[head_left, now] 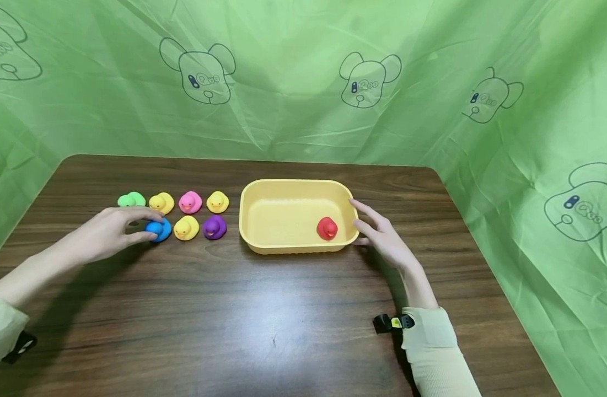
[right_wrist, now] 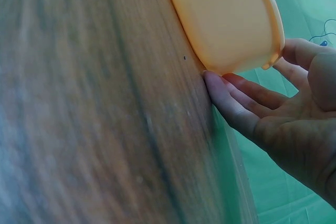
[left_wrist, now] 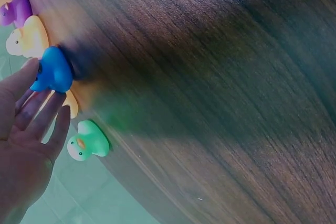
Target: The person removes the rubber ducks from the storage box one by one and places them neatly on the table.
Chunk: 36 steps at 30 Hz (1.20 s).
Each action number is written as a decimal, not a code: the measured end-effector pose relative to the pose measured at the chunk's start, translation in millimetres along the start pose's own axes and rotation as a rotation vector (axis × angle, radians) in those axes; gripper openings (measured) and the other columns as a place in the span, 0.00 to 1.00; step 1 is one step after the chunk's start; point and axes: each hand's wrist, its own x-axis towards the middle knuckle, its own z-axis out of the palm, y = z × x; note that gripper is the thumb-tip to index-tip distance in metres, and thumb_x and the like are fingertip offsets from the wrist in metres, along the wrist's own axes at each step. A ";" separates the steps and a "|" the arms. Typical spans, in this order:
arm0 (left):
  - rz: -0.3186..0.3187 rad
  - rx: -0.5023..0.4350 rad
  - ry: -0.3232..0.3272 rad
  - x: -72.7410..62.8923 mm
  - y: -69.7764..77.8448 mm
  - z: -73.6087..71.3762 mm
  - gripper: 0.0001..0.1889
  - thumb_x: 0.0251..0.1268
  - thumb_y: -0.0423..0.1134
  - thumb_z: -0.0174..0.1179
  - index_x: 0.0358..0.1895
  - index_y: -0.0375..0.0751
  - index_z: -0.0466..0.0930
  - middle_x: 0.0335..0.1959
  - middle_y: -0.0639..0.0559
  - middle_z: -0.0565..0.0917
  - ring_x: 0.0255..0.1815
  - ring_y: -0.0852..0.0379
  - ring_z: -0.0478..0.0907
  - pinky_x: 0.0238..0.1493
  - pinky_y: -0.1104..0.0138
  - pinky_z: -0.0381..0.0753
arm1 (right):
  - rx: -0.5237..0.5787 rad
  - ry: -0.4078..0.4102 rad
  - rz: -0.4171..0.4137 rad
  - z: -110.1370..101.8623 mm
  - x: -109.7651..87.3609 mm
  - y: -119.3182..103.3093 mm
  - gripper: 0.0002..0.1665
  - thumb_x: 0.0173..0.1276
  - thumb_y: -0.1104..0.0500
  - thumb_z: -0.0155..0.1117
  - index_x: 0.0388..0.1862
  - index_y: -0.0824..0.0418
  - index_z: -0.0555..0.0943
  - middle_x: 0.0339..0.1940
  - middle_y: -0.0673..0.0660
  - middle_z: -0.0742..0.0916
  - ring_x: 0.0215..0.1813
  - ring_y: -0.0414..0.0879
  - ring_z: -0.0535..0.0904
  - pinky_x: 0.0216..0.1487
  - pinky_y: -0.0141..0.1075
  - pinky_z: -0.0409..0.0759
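Observation:
My left hand [head_left: 109,231] pinches a blue rubber duck [head_left: 159,229] between thumb and fingers, at the left end of the front row of ducks. In the left wrist view the thumb lies against one side of the blue duck [left_wrist: 54,70], fingertips on the other. My right hand [head_left: 385,237] is at the right end of a yellow plastic tub [head_left: 278,248], fingers spread and fingertips touching its outer wall. The right wrist view shows these fingers [right_wrist: 231,103] against the tub's end [right_wrist: 236,35]. A red duck [head_left: 327,228] sits inside the tub.
Beside the blue duck are a yellow duck [head_left: 186,227] and a purple one [head_left: 215,226]. Behind stand green [head_left: 132,199], yellow [head_left: 161,203], pink [head_left: 190,202] and yellow [head_left: 217,202] ducks. The brown wooden table [head_left: 273,331] is bordered by green cloth [head_left: 293,110].

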 end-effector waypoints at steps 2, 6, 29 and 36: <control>-0.003 0.005 0.001 -0.1 -0.3 0.0 0.16 0.58 0.38 0.76 0.50 0.50 0.88 0.51 0.51 0.90 0.53 0.47 0.85 0.52 0.78 0.73 | 0.005 0.000 0.002 0.3 0.1 -0.3 0.33 0.84 0.55 0.51 0.84 0.52 0.58 0.83 0.62 0.64 0.69 0.66 0.76 0.54 0.44 0.89; -0.012 0.017 0.007 -1.3 -1.6 -0.2 0.16 0.57 0.38 0.76 0.50 0.51 0.88 0.51 0.53 0.90 0.52 0.47 0.84 0.51 0.77 0.73 | 0.006 0.000 0.002 0.3 -0.1 -0.6 0.33 0.84 0.55 0.50 0.84 0.52 0.58 0.83 0.62 0.64 0.69 0.67 0.76 0.54 0.45 0.89; -0.123 -0.022 0.048 0.2 5.7 -12.0 0.18 0.60 0.39 0.75 0.54 0.47 0.87 0.47 0.52 0.91 0.51 0.47 0.86 0.50 0.73 0.75 | 0.008 0.003 0.007 0.5 1.0 -0.5 0.33 0.84 0.56 0.50 0.84 0.52 0.58 0.83 0.60 0.64 0.70 0.66 0.75 0.54 0.44 0.89; -0.123 -0.047 0.096 9.2 16.2 -19.5 0.13 0.65 0.39 0.71 0.52 0.49 0.88 0.41 0.56 0.90 0.41 0.68 0.81 0.42 0.85 0.71 | 0.007 0.002 0.011 0.3 0.1 -0.5 0.33 0.84 0.55 0.51 0.84 0.50 0.58 0.83 0.61 0.65 0.70 0.65 0.76 0.53 0.42 0.89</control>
